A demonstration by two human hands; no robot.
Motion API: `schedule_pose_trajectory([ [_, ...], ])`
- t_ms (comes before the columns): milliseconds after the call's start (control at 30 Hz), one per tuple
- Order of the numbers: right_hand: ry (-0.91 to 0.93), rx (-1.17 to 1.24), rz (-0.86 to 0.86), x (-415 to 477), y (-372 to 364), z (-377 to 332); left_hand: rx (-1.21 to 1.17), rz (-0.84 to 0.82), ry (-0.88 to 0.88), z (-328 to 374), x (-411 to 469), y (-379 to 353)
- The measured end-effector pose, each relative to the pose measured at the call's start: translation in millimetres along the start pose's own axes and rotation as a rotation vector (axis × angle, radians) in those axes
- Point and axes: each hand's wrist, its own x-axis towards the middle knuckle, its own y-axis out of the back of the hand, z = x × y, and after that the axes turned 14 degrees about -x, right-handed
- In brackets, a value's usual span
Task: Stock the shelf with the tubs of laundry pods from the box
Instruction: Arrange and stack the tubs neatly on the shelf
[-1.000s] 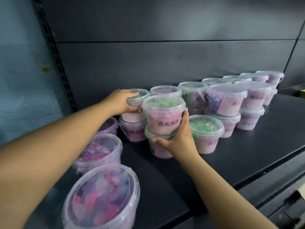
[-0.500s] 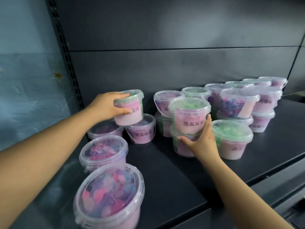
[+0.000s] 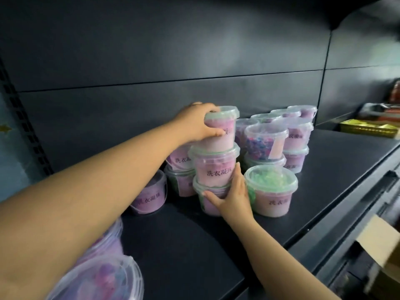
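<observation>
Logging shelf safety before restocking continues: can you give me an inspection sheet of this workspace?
Surface: dark shelf, tubs in rows, several stacked two high.
Job's things: three-tub stack at front, top tub on it; cardboard box lower right.
Clutter: gold packs on the neighbouring shelf.
Grippers: left hand grips top tub; right hand holds the stack's lower tubs.
Cables: nothing seen.
Surroundings: dark back panel; perforated upright at left.
</observation>
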Motion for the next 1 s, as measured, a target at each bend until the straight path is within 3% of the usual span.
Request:
schedule_pose_trajectory([
  [200, -0.062, 0.014, 0.034, 2.4, 5.0, 9.9, 0.099, -0.092, 0.03, 11.3, 19.7, -8.3],
  [300, -0.084, 0.019, 0.077, 4.0, 4.7, 13.1, -0.106, -0.12, 0.074, 10.6, 19.3, 4.2],
  [367, -0.091, 0.014, 0.096, 4.7, 4.4, 13.8, -0.259, 0.016, 0.083, -3.1, 17.7, 18.6],
  [467, -0.096, -0.05, 0.105, 5.5, 3.9, 14.3, -0.236, 0.168, 0.138, -41.9, 5.6, 29.8],
  [600, -0.139, -0.105, 0.135, 6.5, 1.6, 14.1, -0.137, 0.036, 0.255, -96.1, -12.7, 22.6],
  [767, -0.18, -0.099, 0.138, 5.7, 2.7, 13.0, -0.103, -0.049, 0.383, -115.4, -9.1, 1.1],
  [1000, -0.152, -0.011, 0.167, -8.2, 34.1, -1.0, -0.167, 0.134, 0.232, -123.1, -4.4, -10.6],
])
